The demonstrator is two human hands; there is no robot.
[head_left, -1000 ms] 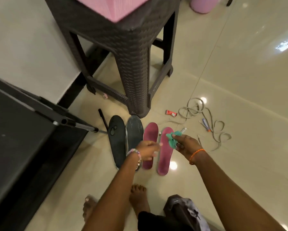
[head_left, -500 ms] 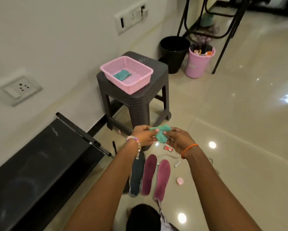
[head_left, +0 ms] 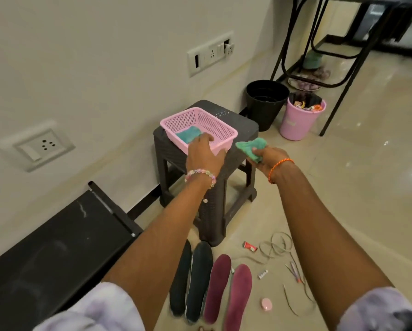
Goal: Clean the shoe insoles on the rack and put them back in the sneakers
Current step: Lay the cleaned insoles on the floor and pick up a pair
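Head view: left hand (head_left: 203, 154) clamped on near rim of pink basket (head_left: 226, 129) atop stool (head_left: 245, 130), right hand (head_left: 266, 156) closed around green cloth (head_left: 250, 145), hands apart, four insoles (head_left: 239, 290) flat on floor below, long axes pointing toward stool, nearer right hand.

Blue cloth (head_left: 187, 135) in pink basket (head_left: 220, 126) part-hidden by left hand (head_left: 203, 154) (fingertips unseen).

Four insoles (head_left: 201, 280), two cloths (head_left: 250, 147), two bins (head_left: 264, 103).
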